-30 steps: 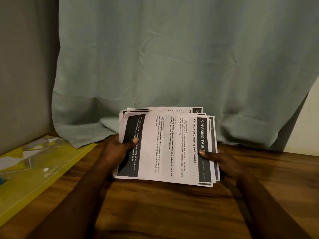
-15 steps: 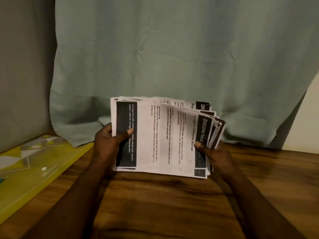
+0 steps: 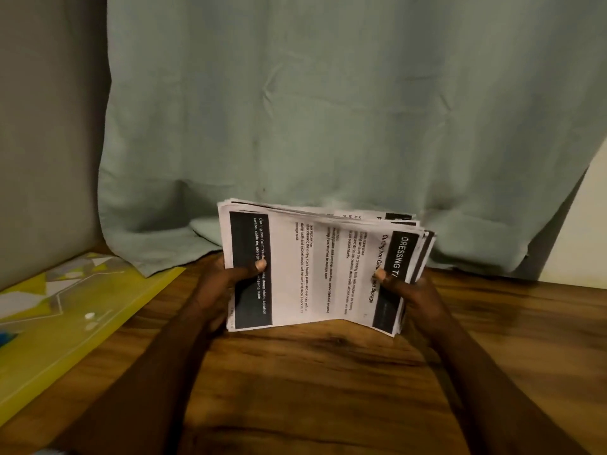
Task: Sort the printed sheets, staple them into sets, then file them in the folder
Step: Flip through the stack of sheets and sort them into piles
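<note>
Holding: the stack of printed sheets [image 3: 315, 274] is held at its 2 short ends, with the left hand [image 3: 213, 284] at the stack's 9 o'clock and the right hand [image 3: 414, 298] at its 3 o'clock.
Left grip: closed round the stack's end. The left thumb [image 3: 259, 265] presses on the top sheet's dark band, and the other fingers are hidden under the paper.
Right grip: closed round the other end. The right thumb [image 3: 380, 274] lies beside the black header reading "DRESSING T", and the fingers are hidden behind.
Stack position: centre of view, tilted, with the far edge raised toward 12 o'clock. Whether the near edge touches the tabletop [image 3: 312, 389] cannot be told.
Edges: the left end is fairly flush. At the right end the sheets are stepped and fan slightly apart.
Folder [image 3: 65, 323]: yellow and translucent, flat on the tabletop at the stack's 8 o'clock, well apart from the left hand.
Open room: bare wood runs from the stack's 4 to 7 o'clock, and more lies out past the right hand.
Backdrop: a green curtain [image 3: 328, 110] hangs at 12 o'clock with its hem on the tabletop just behind the stack. A grey wall [image 3: 42, 126] stands at 10 o'clock.
</note>
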